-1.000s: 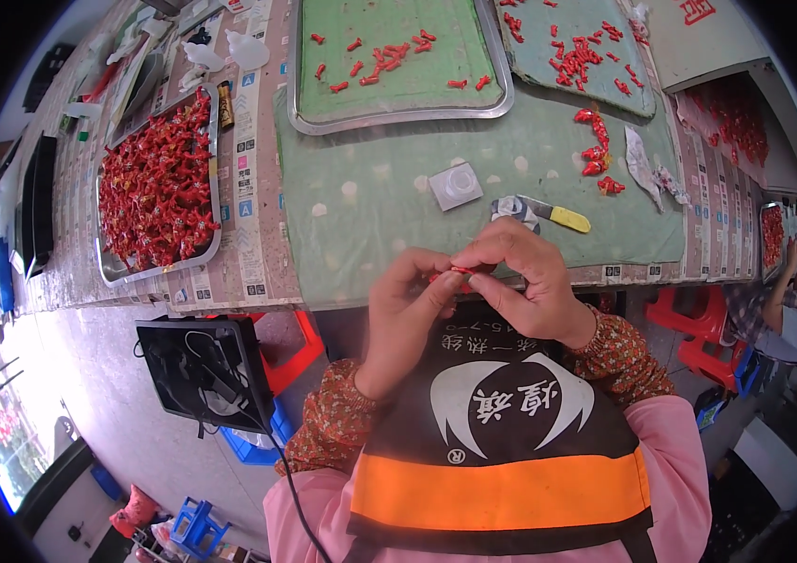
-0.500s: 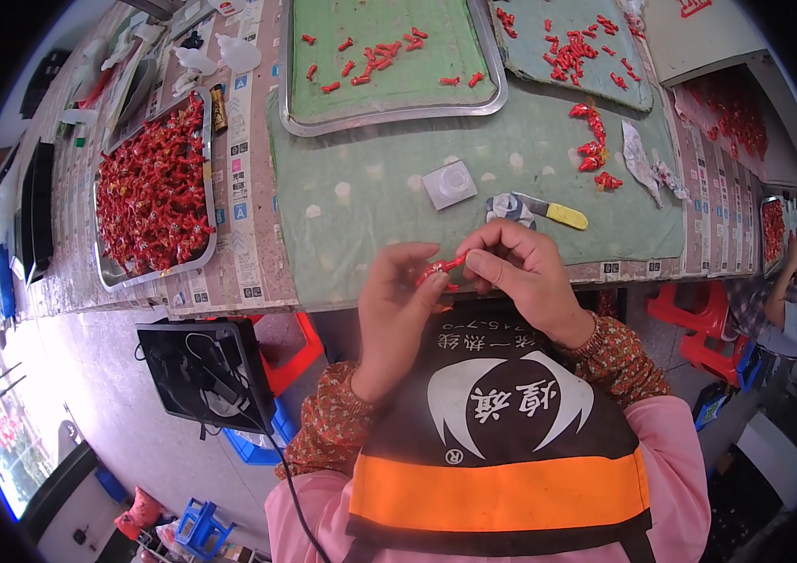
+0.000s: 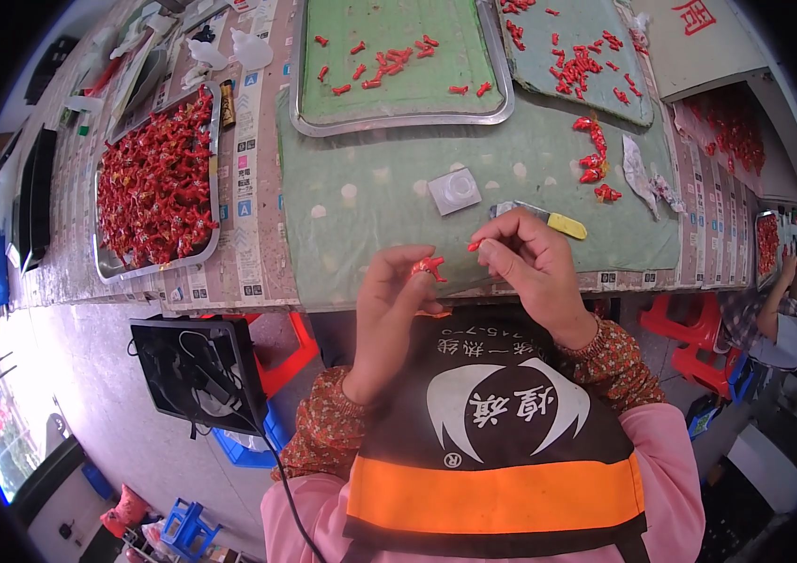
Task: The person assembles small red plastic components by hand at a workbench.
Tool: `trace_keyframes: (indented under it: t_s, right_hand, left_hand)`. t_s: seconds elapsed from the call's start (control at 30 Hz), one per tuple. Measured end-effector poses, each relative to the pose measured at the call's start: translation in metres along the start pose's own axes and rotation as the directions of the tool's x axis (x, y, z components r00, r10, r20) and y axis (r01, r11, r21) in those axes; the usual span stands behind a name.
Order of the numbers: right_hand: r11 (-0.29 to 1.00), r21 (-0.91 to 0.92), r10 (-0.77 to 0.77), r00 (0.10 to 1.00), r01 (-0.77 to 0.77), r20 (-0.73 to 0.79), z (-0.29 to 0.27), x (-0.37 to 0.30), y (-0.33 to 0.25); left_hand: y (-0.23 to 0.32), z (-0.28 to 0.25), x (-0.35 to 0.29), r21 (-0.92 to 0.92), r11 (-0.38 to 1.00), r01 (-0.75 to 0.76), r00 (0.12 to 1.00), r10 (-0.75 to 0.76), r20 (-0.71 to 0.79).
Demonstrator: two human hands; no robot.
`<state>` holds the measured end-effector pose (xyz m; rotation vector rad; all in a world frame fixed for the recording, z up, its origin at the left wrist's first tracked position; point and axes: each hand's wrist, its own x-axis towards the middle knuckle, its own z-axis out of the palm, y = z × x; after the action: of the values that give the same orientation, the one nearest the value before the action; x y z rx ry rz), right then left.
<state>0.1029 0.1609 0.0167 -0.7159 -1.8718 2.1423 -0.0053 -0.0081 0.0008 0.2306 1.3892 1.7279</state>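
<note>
In front of my apron, my left hand point(image 3: 385, 305) pinches a small red figurine point(image 3: 429, 268) between thumb and fingers; orange bits show under its fingers. My right hand point(image 3: 535, 272), a little to the right, is closed on a small red piece point(image 3: 474, 247) at its fingertips. A gap separates that piece from the figurine. Just beyond the right hand lies a yellow-handled knife point(image 3: 567, 225), partly hidden by the fingers. Past the hands, a square pale block point(image 3: 455, 190) with a round top rests on the green cloth point(image 3: 361, 244).
A metal tray point(image 3: 398, 126) with small red parts stands at the back, beside a green board point(image 3: 596, 103) bearing more. Heaped red figurines fill another tray point(image 3: 215, 169) at left. Figurines point(image 3: 594, 155) and crumpled paper point(image 3: 638, 174) lie right. A person point(image 3: 779, 314) sits far right.
The right hand has drawn away from the figurine with the small red piece in its fingertips. The left hand has stayed nearly in place, tilting the figurine. The view has shifted slightly.
</note>
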Motion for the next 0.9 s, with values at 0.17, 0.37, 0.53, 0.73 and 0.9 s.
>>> trace_keyframes:
  t_s: [0.17, 0.37, 0.53, 0.73, 0.9]
  right_hand:
    - [0.908, -0.335, -0.292, 0.953, 0.251, -0.078, -0.008, 0.018, -0.005]
    - [0.398, -0.766, -0.707, 0.7, 0.505, 0.094, -0.011, 0.045, -0.005]
    - [0.17, -0.828, -0.758, 0.608, 0.534, 0.237, -0.01, 0.056, -0.001]
    - [0.014, -0.866, -0.747, 0.581, 0.5, 0.323, -0.012, 0.057, 0.004]
    - [-0.027, -0.865, -0.741, 0.571, 0.501, 0.354, -0.011, 0.055, 0.002]
  left_hand:
    - [-0.002, -0.002, 0.001, -0.032, 0.999, -0.003, 1.0, 0.003, -0.006]
    - [-0.004, -0.006, 0.003, -0.081, 0.997, -0.016, 1.0, 0.014, -0.017]
    - [-0.004, -0.008, 0.004, -0.106, 0.994, -0.027, 1.0, 0.027, -0.006]
    - [-0.004, -0.006, 0.004, -0.083, 0.996, -0.009, 1.0, 0.009, 0.002]
    - [-0.002, -0.008, 0.003, -0.032, 0.999, -0.02, 0.999, 0.021, 0.039]
